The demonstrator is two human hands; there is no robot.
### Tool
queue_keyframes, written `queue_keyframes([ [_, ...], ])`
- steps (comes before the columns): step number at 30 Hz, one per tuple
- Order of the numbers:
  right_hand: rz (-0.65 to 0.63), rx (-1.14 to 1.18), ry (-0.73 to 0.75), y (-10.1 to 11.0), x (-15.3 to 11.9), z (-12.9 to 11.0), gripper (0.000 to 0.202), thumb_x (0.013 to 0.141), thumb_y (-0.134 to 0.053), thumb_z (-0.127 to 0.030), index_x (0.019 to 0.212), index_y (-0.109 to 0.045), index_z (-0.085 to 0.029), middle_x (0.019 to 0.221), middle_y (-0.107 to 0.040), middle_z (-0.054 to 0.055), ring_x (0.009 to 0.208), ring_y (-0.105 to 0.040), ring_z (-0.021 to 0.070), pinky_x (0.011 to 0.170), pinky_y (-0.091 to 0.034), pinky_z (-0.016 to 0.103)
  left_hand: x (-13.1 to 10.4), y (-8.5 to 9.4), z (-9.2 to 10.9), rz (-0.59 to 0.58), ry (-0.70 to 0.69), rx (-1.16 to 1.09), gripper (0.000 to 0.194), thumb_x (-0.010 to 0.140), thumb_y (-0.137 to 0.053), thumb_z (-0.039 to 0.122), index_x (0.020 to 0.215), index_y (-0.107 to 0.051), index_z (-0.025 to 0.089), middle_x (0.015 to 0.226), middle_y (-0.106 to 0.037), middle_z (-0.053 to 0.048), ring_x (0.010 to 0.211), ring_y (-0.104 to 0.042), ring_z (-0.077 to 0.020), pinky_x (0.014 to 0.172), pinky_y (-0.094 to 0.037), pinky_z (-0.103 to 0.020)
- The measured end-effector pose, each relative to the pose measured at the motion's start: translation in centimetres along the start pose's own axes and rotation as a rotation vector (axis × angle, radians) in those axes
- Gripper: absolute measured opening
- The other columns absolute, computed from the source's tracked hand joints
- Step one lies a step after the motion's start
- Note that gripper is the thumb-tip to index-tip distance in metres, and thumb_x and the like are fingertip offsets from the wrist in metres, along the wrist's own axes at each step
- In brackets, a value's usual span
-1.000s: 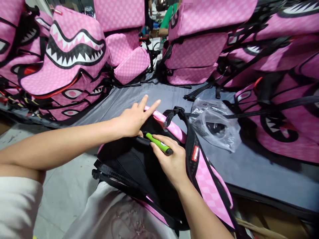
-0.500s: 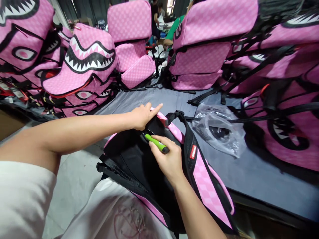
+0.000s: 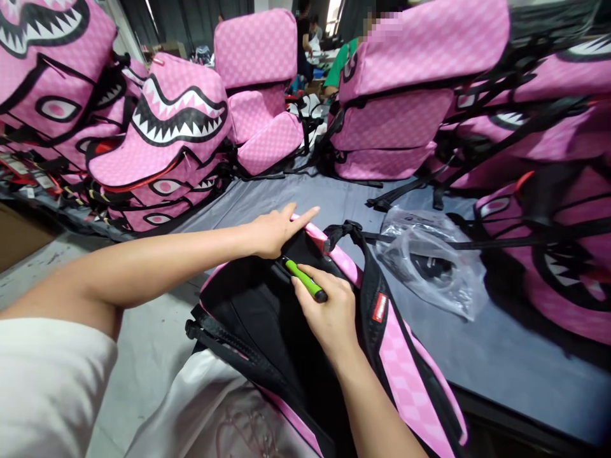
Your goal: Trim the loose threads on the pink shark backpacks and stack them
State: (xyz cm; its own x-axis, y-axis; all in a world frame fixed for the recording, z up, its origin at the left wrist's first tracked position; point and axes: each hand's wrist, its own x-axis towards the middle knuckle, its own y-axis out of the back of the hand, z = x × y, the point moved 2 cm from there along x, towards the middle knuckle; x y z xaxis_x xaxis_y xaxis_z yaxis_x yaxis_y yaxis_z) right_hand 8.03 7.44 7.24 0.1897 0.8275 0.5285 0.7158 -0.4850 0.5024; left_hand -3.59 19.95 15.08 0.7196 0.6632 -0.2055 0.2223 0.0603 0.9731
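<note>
In the head view, the one view there is, the right hand [image 3: 331, 305] has its grip closed around a green tool [image 3: 304, 278], shaped like a pen, and aims its dark tip into the upper black part of a backpack [image 3: 252, 305]. The backpack sits tilted at the near edge of the bench [image 3: 267, 196], in front of the person, black side up. The left hand [image 3: 277, 234] rests at its top, forefinger out along the pink edge [image 3: 346, 264]; whether its fingers pinch the cloth I cannot tell.

To do this well, I would steady the cloth with the left hand so it does not slide, use small, controlled strokes, and mind the left thumb, which seems very near the tip. A low angle would probably mark or snag the fabric less.

By count: two hands, one green tool, one backpack being worked on, with one red label [image 3: 380, 308] showing on its strap, and one clear plastic bag [image 3: 458, 296] to its right. Behind, the middle stack [image 3: 255, 51] shows three pink pieces and the stack beside it [image 3: 420, 54] three more. The left heap [image 3: 157, 152] and the right heap [image 3: 548, 140] overlap too much to count.
</note>
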Motion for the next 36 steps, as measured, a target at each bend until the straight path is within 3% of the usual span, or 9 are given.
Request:
queue_keyframes([
  [2, 0.036, -0.038, 0.0, -0.2, -0.2, 0.3, 0.02, 0.085, -0.067, -0.028, 0.102, -0.074, -0.021, 0.096, -0.078, 0.006, 0.084, -0.073, 0.0243, 0.08, -0.05, 0.041, 0.3, -0.5, -0.3, 0.039, 0.059, -0.066, 0.112, 0.076, -0.065, 0.015, 0.156, 0.012, 0.03, 0.161, -0.014, -0.017, 0.128, -0.054, -0.0303, 0.092, -0.05, -0.034],
  [4, 0.05, -0.059, -0.018, -0.3, -0.1, 0.7, 0.019, 0.085, -0.067, -0.029, 0.101, -0.074, -0.02, 0.094, -0.078, 0.006, 0.082, -0.073, 0.0243, 0.079, -0.049, 0.041, 0.6, -1.1, -0.5, 0.057, 0.145, -0.137, 0.11, 0.079, -0.065, 0.019, 0.156, 0.014, 0.027, 0.156, -0.026, -0.018, 0.124, -0.057, -0.0282, 0.09, -0.05, -0.033],
  [8, 0.027, -0.024, -0.07, -0.7, 0.6, 1.0, 0.017, 0.084, -0.068, -0.029, 0.098, -0.075, -0.021, 0.094, -0.079, 0.005, 0.082, -0.073, 0.0238, 0.079, -0.049, 0.04, 1.4, -1.5, -0.7, -0.003, 0.189, -0.142, 0.11, 0.081, -0.066, 0.024, 0.156, 0.015, 0.025, 0.136, -0.049, -0.016, 0.112, -0.063, -0.0277, 0.084, -0.051, -0.033],
  [18, 0.065, -0.073, -0.076, -1.5, 1.4, 0.4, 0.015, 0.085, -0.065, -0.027, 0.095, -0.074, -0.02, 0.09, -0.078, 0.006, 0.078, -0.072, 0.0237, 0.079, -0.049, 0.04, 3.1, -1.3, -0.8, -0.112, 0.152, -0.106, 0.111, 0.08, -0.065, 0.021, 0.156, 0.015, 0.019, 0.14, -0.043, -0.02, 0.11, -0.064, -0.0278, 0.083, -0.051, -0.031],
  [31, -0.083, -0.011, -0.181, -1.4, 1.9, 0.9, 0.021, 0.084, -0.063, -0.021, 0.103, -0.073, -0.022, 0.102, -0.076, 0.006, 0.094, -0.07, 0.0245, 0.087, -0.054, 0.043, 4.1, -1.8, -1.1, -0.102, 0.13, -0.123, 0.106, 0.08, -0.063, 0.021, 0.157, 0.01, 0.019, 0.137, -0.046, -0.019, 0.111, -0.062, -0.0273, 0.084, -0.05, -0.031],
  [36, -0.12, 0.165, -0.197, -1.5, 2.0, 1.4, 0.023, 0.084, -0.061, -0.02, 0.103, -0.073, -0.023, 0.107, -0.074, 0.007, 0.1, -0.069, 0.023, 0.092, -0.054, 0.043, 4.1, -1.6, -1.0, -0.115, 0.133, -0.122, 0.105, 0.08, -0.064, 0.02, 0.157, 0.007, 0.018, 0.138, -0.046, -0.019, 0.114, -0.061, -0.0275, 0.087, -0.049, -0.031],
])
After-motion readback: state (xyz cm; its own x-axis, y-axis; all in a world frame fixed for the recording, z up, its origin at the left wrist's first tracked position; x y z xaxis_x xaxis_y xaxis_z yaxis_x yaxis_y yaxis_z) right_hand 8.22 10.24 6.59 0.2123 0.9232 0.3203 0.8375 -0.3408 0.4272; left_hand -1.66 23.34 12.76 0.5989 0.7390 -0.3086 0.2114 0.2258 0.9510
